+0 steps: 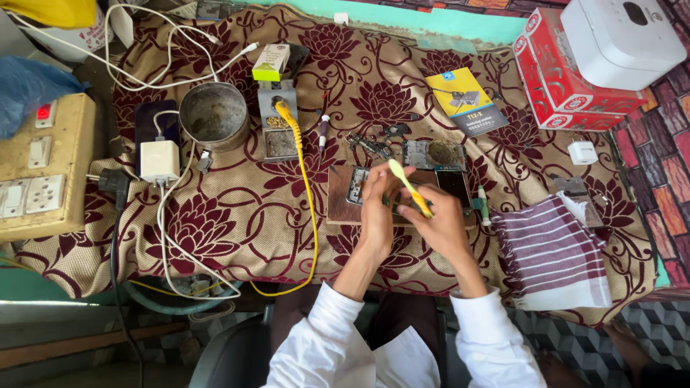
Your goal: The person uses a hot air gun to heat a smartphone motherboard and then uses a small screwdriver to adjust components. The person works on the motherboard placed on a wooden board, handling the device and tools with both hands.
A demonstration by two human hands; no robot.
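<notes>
From the head camera, your right hand (440, 224) is closed around a yellow toothbrush (410, 188), gripping its lower end between thumb and fingers. The toothbrush lies on a diagonal, its long axis running from your right hand up and to the left, with the pale head end topmost. Your left hand (376, 208) is curled just beside it, fingers bent around something small that you cannot make out. Both hands hover close together over a brown board (342, 197) on the flowered cloth (237, 215).
</notes>
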